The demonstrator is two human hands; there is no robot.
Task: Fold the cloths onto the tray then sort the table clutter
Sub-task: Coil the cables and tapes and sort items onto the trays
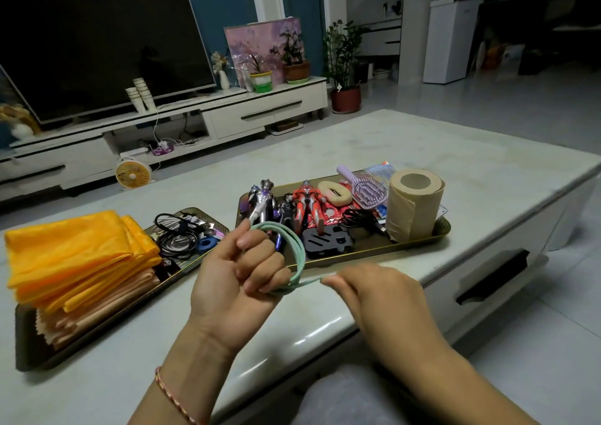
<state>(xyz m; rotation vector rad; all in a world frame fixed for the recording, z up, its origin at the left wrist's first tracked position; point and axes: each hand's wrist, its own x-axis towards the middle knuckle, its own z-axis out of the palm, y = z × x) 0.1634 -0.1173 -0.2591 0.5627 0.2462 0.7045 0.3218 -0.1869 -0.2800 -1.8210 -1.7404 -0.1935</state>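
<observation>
Head view looks down on my left hand (pixel 240 262), raised over the near part of the table (pixel 422 145), fingers curled with the green cable (pixel 294 242) looped round them in a coil. My right hand (pixel 374 288) sits just beside it, fingertips pinching the cable's free tail, which runs taut from the coil.

I judge the first half done: the cloths (pixel 74 255) lie stacked and folded, yellow over peach, on the left tray (pixel 29 353). Sorting looks well along too. The same tray's far end holds black cables (pixel 177 237), and the right tray (pixel 416 241) carries 3 toy figures (pixel 305 205), a purple hairbrush (pixel 367 190), a paper roll (pixel 413 206) and a black holder (pixel 328 241). What seems left is to finish winding this cable and lay it down, most likely with the other cables.

For room, the 2 trays are apart, with a bare strip of tabletop between them directly ahead of my left hand. The table's near edge runs on a slant under my wrists, so both hands work right at the brink and a dropped coil could slide off toward my lap. Beyond the trays the tabletop is bare to its far edge.
</observation>
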